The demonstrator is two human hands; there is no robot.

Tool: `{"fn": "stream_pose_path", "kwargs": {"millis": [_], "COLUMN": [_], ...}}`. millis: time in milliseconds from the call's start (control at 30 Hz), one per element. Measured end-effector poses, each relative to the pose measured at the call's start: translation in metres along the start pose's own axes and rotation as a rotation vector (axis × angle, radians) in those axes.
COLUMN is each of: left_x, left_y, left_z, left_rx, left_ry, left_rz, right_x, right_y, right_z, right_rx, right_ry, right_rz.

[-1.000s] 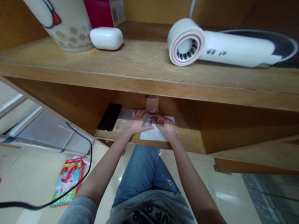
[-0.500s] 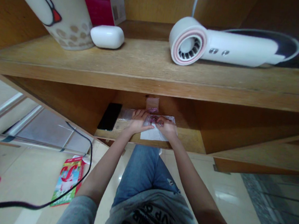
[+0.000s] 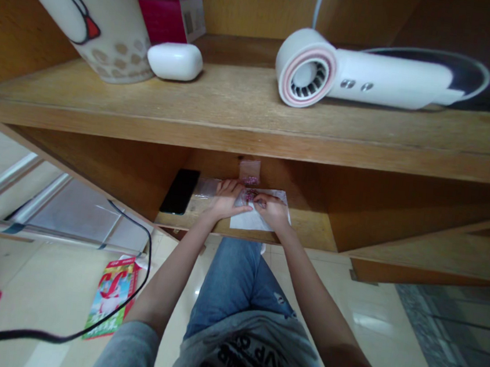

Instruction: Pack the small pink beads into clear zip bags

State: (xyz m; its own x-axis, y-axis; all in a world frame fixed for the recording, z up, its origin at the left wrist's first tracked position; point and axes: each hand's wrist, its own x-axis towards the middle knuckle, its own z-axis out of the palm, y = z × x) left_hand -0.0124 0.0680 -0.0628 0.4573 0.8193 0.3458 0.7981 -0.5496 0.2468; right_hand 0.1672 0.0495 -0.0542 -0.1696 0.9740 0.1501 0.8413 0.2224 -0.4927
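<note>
A white sheet of paper (image 3: 243, 221) lies on the lower shelf with a heap of small pink-purple pieces (image 3: 250, 194) on it. My left hand (image 3: 227, 198) rests flat at the paper's left edge, fingers stretched out and thumb toward the heap. At the heap's right side, my right hand (image 3: 272, 210) has its fingers pinched together; whatever is between them is too small to make out. Behind the heap is a small clear bag (image 3: 250, 171) with similar pink pieces at its bottom. Clear plastic (image 3: 206, 187) lies beside my left hand.
A black phone (image 3: 180, 191) lies at the lower shelf's left. The upper shelf (image 3: 235, 109) overhangs my hands, bearing a white hair dryer (image 3: 387, 79), a white earbud case (image 3: 175, 61), a large cup (image 3: 113, 23) and a magenta box (image 3: 161, 5). A black cable (image 3: 148, 255) hangs at left.
My right hand's fingers have shifted very slightly left over the pink pieces. My left hand, the paper and the bag stay in place.
</note>
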Motion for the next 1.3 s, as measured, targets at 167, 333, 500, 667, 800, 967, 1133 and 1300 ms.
{"fn": "stream_pose_path", "kwargs": {"millis": [167,333,500,667,800,967,1133,1300], "left_x": [0.000,0.000,0.000,0.000,0.000,0.000,0.000,0.000], "left_y": [0.001,0.002,0.002,0.001,0.001,0.002,0.001,0.001], "left_z": [-0.001,-0.002,-0.001,-0.001,-0.002,-0.002,0.000,-0.002], "left_rx": [0.000,-0.004,-0.002,0.000,0.007,0.002,0.011,0.019], "left_ry": [0.008,0.008,0.005,-0.006,-0.004,0.004,0.016,-0.002], "left_rz": [0.006,-0.001,-0.009,-0.010,-0.014,-0.008,-0.009,0.001], "right_x": [0.005,0.012,0.015,0.010,0.003,-0.002,-0.002,-0.001], "right_y": [0.000,-0.007,-0.010,-0.002,0.004,0.006,0.007,0.004], "right_z": [0.004,0.007,0.009,0.009,0.005,0.001,0.002,0.000], "right_rx": [0.161,0.220,0.228,0.231,0.122,-0.003,-0.086,-0.130], "right_ry": [0.015,0.000,-0.015,0.022,0.070,0.071,0.050,0.011], "right_rz": [0.006,0.029,0.017,0.008,0.050,0.090,0.105,0.129]}}
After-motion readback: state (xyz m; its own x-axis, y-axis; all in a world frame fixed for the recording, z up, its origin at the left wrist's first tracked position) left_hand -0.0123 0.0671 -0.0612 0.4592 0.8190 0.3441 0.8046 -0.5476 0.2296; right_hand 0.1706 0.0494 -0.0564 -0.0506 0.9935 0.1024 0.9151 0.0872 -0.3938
